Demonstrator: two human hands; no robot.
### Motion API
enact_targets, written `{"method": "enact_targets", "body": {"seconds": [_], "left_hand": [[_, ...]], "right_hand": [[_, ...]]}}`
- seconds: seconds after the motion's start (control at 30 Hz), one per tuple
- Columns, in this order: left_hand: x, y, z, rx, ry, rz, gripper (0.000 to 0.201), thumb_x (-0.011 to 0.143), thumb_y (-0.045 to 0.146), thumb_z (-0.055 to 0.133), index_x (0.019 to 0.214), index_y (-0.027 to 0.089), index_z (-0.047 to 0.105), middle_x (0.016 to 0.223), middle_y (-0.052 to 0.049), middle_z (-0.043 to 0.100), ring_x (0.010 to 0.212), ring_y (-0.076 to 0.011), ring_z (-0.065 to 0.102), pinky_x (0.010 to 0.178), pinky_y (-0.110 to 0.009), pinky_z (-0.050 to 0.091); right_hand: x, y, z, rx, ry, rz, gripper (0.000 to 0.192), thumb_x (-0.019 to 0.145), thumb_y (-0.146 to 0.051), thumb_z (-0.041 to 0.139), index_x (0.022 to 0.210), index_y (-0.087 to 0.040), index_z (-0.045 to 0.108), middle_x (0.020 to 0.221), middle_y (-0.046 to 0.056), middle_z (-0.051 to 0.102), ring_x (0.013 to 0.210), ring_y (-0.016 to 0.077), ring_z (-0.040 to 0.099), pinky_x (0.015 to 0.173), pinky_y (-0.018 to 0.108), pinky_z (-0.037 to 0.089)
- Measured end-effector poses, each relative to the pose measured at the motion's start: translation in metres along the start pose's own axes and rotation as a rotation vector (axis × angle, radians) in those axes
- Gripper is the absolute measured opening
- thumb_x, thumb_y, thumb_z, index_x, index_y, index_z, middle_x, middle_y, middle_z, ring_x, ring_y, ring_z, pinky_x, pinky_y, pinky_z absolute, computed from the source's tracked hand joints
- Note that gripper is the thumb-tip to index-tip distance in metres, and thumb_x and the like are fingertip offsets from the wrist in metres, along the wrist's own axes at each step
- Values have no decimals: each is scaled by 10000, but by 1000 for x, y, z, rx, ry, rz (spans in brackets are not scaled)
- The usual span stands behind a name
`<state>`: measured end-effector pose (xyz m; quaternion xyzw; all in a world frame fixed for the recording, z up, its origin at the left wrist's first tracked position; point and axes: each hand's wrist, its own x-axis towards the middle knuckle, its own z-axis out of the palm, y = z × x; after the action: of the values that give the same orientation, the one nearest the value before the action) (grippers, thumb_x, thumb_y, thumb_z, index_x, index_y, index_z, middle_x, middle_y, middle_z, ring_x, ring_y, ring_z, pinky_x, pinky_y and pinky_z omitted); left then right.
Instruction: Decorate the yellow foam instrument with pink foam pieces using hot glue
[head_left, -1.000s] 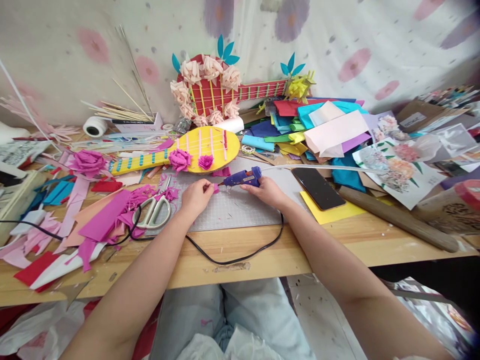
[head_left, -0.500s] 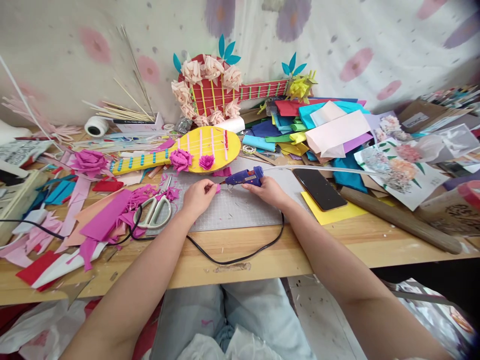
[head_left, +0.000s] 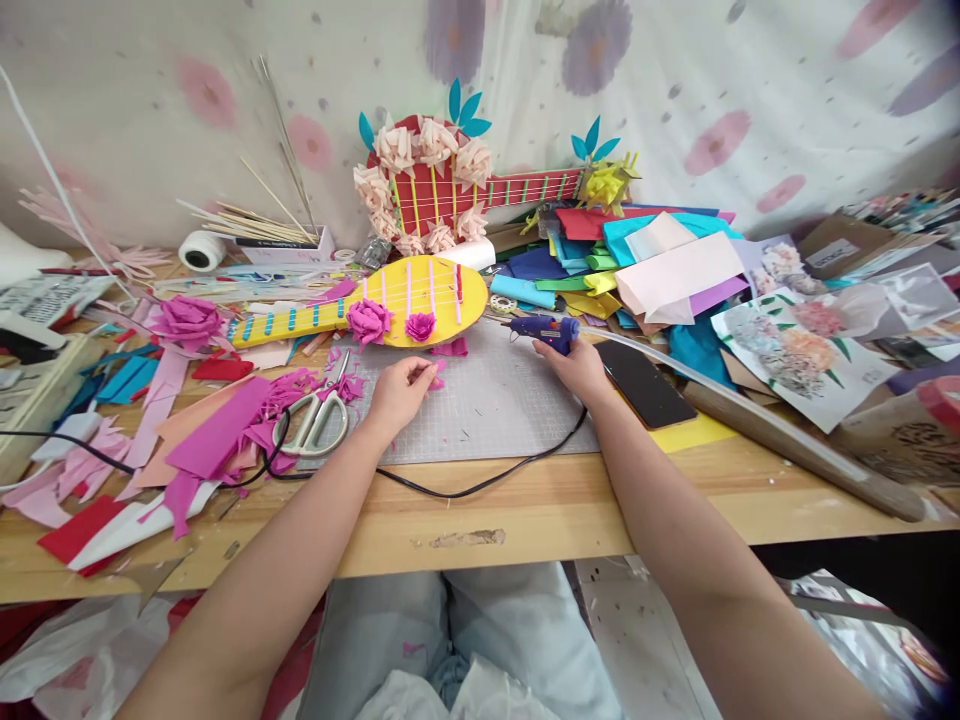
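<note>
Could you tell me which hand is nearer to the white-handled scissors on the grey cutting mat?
Left. The left hand rests just right of the white-handled scissors; the right hand is farther right, gripping the blue glue gun.

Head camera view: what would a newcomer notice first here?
The yellow paper guitar with magenta flowers lies behind the grey cutting mat. The left hand pinches a small pink piece over the mat; the right hand holds the blue glue gun at the mat's far right.

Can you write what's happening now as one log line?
left hand: pinching pink paper piece | right hand: holding blue glue gun | surface: grey cutting mat | nearby: scissors
</note>
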<state>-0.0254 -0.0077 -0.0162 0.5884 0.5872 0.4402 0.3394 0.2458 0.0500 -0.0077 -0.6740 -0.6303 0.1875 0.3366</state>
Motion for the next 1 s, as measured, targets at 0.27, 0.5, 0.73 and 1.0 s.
{"method": "enact_targets", "body": {"seconds": [0.27, 0.5, 0.73, 1.0], "left_hand": [[-2, 9, 0, -233, 182, -38, 260, 666, 417, 668, 655, 157, 660, 548, 21, 554, 513, -82, 443, 501, -212, 330], [-7, 24, 0, -478, 230, -293, 210, 621, 332, 677, 596, 159, 561, 462, 79, 369, 398, -32, 246, 385, -199, 163], [-5, 27, -6, -558, 282, -334, 189, 597, 260, 639, 548, 171, 480, 410, 102, 284, 366, -24, 209, 360, -178, 141], [-8, 28, -2, -603, 210, -329, 232, 559, 336, 690, 573, 137, 571, 476, 53, 467, 370, -12, 269, 351, -173, 144]], "right_hand": [[4, 2, 2, -184, 85, -123, 470, 700, -590, 601, 900, -164, 598, 945, 117, 642, 914, 259, 571, 762, 350, 423], [-21, -18, -27, -384, -26, 62, 370, 691, -537, 619, 665, -215, 437, 664, 22, 567, 635, 176, 506, 575, 287, 336], [-37, -51, -2, 150, -409, -67, 227, 724, -367, 613, 641, -203, 480, 597, -20, 536, 540, 109, 483, 485, 235, 334], [-56, -117, 55, 919, -590, 255, 198, 732, -192, 661, 863, -174, 513, 788, 14, 658, 619, 105, 636, 549, 221, 506]]}}
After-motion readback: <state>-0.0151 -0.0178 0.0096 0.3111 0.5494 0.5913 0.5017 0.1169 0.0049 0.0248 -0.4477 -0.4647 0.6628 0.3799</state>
